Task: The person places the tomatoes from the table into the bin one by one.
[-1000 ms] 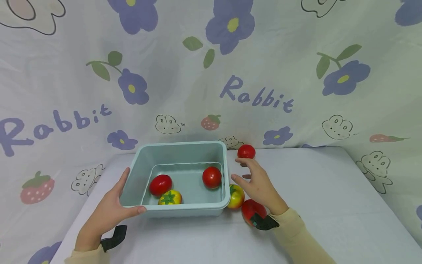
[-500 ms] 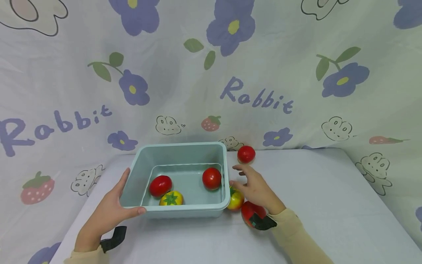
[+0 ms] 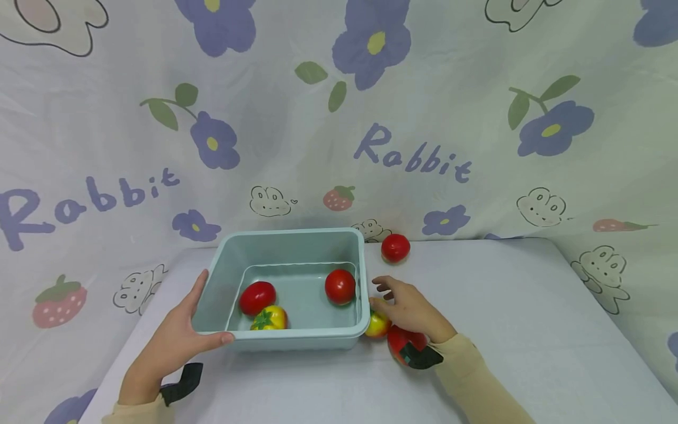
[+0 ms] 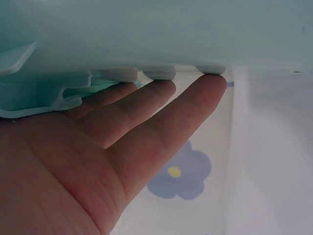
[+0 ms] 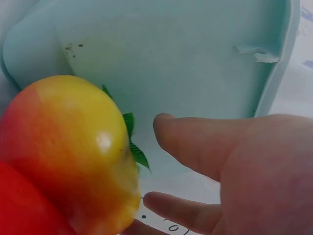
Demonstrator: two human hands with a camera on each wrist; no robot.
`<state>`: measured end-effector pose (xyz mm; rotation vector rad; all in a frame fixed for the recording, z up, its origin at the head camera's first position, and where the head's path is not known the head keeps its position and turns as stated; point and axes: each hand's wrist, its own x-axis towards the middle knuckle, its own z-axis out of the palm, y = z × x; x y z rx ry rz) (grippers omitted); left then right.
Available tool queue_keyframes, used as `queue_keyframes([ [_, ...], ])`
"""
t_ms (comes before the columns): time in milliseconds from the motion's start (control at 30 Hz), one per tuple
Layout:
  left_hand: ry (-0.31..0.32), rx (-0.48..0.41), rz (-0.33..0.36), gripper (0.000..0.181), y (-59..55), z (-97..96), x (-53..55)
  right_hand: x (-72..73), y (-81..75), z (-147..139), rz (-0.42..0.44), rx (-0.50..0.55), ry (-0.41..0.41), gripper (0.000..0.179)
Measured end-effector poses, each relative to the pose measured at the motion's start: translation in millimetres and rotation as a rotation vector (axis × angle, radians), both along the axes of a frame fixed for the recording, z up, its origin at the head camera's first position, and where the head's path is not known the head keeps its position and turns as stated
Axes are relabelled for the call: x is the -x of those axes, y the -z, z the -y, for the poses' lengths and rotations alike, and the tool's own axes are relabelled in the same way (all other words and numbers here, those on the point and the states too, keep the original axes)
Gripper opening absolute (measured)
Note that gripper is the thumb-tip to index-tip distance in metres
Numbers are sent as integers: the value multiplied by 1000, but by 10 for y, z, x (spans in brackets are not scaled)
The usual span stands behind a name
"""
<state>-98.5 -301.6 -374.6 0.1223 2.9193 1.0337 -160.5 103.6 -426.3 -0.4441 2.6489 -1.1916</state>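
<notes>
My left hand [image 3: 172, 344] rests against the left end of a pale blue-green plastic bin [image 3: 307, 334]. In the left wrist view, its straight fingers [image 4: 171, 125] touch the wall with their tips; the thumb lies at the front rim. My right hand [image 3: 410, 309] is at the bin's right side, over a yellow-and-red toy tomato [image 3: 377, 325]. The right wrist view shows a gap between that tomato's green leaves and my spread thumb and fingers. A red tomato [image 3: 405, 341] lies against it, partly behind my wrist strap.
Inside the bin are two red tomatoes, one at left [image 3: 258, 298] and one at right [image 3: 340, 287], plus a yellow one with a green top [image 3: 270, 318]. Another red tomato [image 3: 395, 248] sits behind my right hand. A printed cloth [image 3: 296, 118] hangs at the back.
My right hand has come down and nearer, from beside the back red tomato to over the yellow-and-red one. The yellow tomato in the bin has rolled slightly. My left hand stays put.
</notes>
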Motion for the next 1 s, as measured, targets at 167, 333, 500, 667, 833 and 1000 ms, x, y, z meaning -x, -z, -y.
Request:
queue_keyframes([
  [167,5,-4,-2,120,0,3,1,8,41,9,32,-35,-26,43],
  [333,5,-12,0,119,1,5,-2,5,72,17,61,-68,-41,43],
  [500,14,-20,-7,118,5,11,-6,3,95,22,69,-83,-38,39],
  [667,11,-23,-3,118,4,12,-9,5,95,30,92,-65,-20,37],
  [833,10,-25,-6,118,4,9,-12,11,93,31,89,-44,-11,37],
  [1000,9,-20,-15,118,5,6,-8,14,71,19,46,-41,6,34],
])
